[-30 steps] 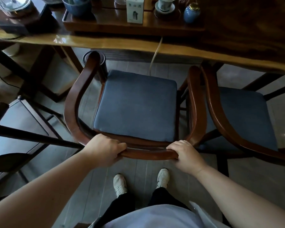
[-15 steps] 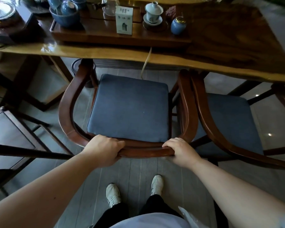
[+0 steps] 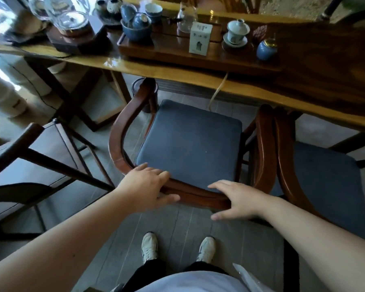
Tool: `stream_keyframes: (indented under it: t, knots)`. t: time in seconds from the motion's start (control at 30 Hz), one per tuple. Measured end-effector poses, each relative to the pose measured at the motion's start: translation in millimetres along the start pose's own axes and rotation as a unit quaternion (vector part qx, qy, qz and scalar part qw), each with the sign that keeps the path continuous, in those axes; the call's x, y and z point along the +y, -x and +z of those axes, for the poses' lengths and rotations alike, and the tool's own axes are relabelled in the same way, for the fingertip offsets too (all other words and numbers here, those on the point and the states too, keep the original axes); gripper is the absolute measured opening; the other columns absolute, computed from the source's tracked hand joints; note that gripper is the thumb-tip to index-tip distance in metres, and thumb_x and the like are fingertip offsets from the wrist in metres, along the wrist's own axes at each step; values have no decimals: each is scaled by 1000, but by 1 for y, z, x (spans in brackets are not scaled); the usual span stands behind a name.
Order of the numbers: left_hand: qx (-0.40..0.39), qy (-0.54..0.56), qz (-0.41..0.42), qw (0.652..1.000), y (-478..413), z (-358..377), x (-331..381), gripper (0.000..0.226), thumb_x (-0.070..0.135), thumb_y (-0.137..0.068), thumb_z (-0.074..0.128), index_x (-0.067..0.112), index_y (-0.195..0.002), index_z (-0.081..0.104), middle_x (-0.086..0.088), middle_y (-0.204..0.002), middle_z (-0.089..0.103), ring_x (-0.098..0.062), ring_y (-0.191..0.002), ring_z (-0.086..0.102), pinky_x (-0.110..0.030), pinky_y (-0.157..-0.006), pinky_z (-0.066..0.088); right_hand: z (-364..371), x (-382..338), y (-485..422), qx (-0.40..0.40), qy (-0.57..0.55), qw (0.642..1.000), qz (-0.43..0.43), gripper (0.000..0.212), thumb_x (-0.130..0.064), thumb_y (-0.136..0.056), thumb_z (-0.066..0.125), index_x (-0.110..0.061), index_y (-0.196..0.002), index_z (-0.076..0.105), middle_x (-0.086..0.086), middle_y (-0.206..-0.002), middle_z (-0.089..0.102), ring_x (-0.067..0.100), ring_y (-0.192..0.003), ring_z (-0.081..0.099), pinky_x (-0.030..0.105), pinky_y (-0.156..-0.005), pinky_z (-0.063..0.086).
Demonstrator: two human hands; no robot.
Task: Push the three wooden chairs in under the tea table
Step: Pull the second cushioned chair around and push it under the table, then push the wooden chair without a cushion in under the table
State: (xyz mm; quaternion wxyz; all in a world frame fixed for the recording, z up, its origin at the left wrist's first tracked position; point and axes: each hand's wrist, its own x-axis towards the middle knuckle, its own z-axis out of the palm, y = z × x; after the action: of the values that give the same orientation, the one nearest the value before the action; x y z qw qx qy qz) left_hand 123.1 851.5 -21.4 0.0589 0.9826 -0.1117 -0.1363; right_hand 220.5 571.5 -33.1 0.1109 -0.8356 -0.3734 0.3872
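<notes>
A wooden chair with a curved back rail [image 3: 122, 131] and a blue cushion [image 3: 190, 144] stands in front of me, its arm tips at the edge of the tea table [image 3: 177, 72]. My left hand [image 3: 148, 186] and my right hand [image 3: 238, 201] have their fingers spread over the back rail, loosely touching it without gripping. A second chair of the same kind [image 3: 282, 157] stands tight against it on the right, its front under the table. A darker chair [image 3: 30, 157] stands to the left, out from the table.
The table carries a wooden tea tray [image 3: 177, 53] with blue cups, a white box [image 3: 200, 39], a lidded white cup [image 3: 237, 32], a small blue jar [image 3: 266, 50] and a glass kettle [image 3: 72, 20]. A cord [image 3: 217, 91] hangs from the table edge. My feet stand on grey floorboards [image 3: 177, 228].
The chair slid forward toward the table as I stepped after it. Both hands went from gripping the back rail to lying open over it.
</notes>
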Motion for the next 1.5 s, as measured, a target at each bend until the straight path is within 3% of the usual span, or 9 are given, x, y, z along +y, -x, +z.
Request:
stream_keyframes:
  t: [0.13, 0.27, 0.63, 0.9, 1.27, 1.4, 1.5]
  knots:
    - [90, -7, -116, 989, 37, -21, -15, 50, 59, -81, 36, 17, -97, 59, -2, -93, 69, -28, -94, 65, -39, -88, 47, -26, -42, -30, -2, 56, 996, -75, 88, -70, -77, 63, -31, -148, 28, -8, -153, 32, 12, -135, 34, 30, -108, 32]
    - [117, -11, -247, 962, 87, -35, -30, 42, 42, -84, 62, 13, -113, 61, -9, -108, 69, -34, -99, 64, -41, -86, 49, -45, -92, -66, 27, 136, 978, -153, 80, -66, -84, 58, -29, -148, 26, -6, -154, 32, 16, -137, 33, 37, -105, 37]
    - [184, 14, -473, 861, 229, -38, -95, 49, 40, -83, 69, 11, -122, 60, -9, -115, 68, -31, -103, 62, -45, -87, 52, -51, -242, -153, 96, 222, 922, -302, 70, -57, -87, 58, -23, -144, 35, 0, -143, 46, 21, -127, 45, 42, -102, 41]
    - [210, 43, -523, 825, 286, -37, -164, 54, 39, -81, 74, 7, -123, 60, -12, -116, 67, -33, -107, 60, -45, -89, 51, -48, -334, -209, 119, 216, 906, -345, 69, -51, -85, 65, -23, -142, 38, 0, -141, 49, 21, -125, 48, 40, -101, 43]
    - [185, 77, -561, 803, 333, -10, -222, 62, 46, -82, 71, 10, -129, 56, -10, -125, 63, -28, -115, 56, -43, -95, 50, -20, -406, -283, 79, 232, 894, -375, 72, -48, -82, 69, -21, -142, 40, 2, -138, 51, 23, -122, 50, 40, -99, 45]
    - [167, 67, -561, 808, 342, -5, -256, 64, 47, -78, 74, 11, -128, 56, -10, -124, 63, -28, -117, 54, -41, -97, 47, -11, -437, -324, 69, 218, 890, -394, 88, -47, -80, 71, -26, -151, 24, 5, -145, 44, 26, -128, 45, 43, -102, 42]
    - [112, 50, -552, 825, 345, 1, -286, 72, 50, -79, 71, 11, -136, 50, -13, -134, 56, -30, -127, 47, -42, -109, 37, -9, -457, -356, 43, 202, 893, -399, 95, -49, -79, 71, -29, -152, 14, 3, -146, 42, 25, -128, 45, 44, -103, 42]
